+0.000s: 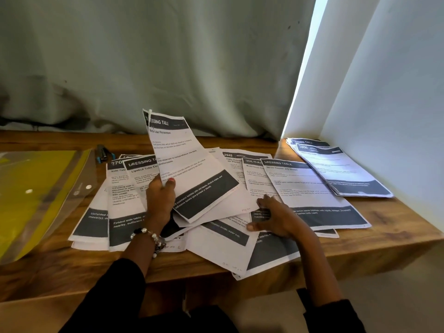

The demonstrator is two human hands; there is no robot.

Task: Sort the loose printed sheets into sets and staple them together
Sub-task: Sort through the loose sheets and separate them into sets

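Sorting loose printed sheets on a wooden desk (384, 239), one page lifted for reading.

Left hand (160, 197) pinches a "Dressing Table" sheet (189, 164) by its lower edge, tilting it up, likely to read its heading. Right hand (274, 216) lies with straight fingers on the spread sheets (310, 188), probably holding them from sliding. A finished-looking stack (341, 169) sits apart at far right; the stapler (103, 153) waits behind the spread, left of it.

The scene was dim. Daylight spilled through a curtain (156, 63) gap at two o'clock, glaring. Edges bowed; small print blurred.
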